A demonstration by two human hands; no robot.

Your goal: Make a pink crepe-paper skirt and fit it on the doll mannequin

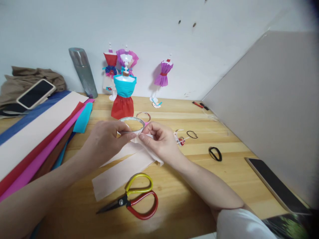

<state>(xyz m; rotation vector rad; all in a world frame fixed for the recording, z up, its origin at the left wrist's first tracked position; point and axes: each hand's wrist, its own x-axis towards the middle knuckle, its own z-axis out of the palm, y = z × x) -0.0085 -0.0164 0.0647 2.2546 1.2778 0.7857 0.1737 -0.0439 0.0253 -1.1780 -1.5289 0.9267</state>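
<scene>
My left hand (106, 137) is closed in a pinch on the edge of a cream crepe paper strip (124, 169). Beside it, my right hand (161, 141) pinches the same paper, which looks gathered between the thumbs. The rest of the strip trails down onto the wooden table. Just behind the fingers is a roll of tape (121, 119); whether my left fingers touch it I cannot tell. Scissors (142, 196) with one yellow and one red handle lie in front of my hands.
Dressed mini mannequins, one in a turquoise top and red skirt (123, 96), stand along the wall. At left lie coloured paper strips (37, 124), a phone (36, 94) and a steel flask (83, 73). Black hair ties (219, 157) and another phone (276, 186) are at right.
</scene>
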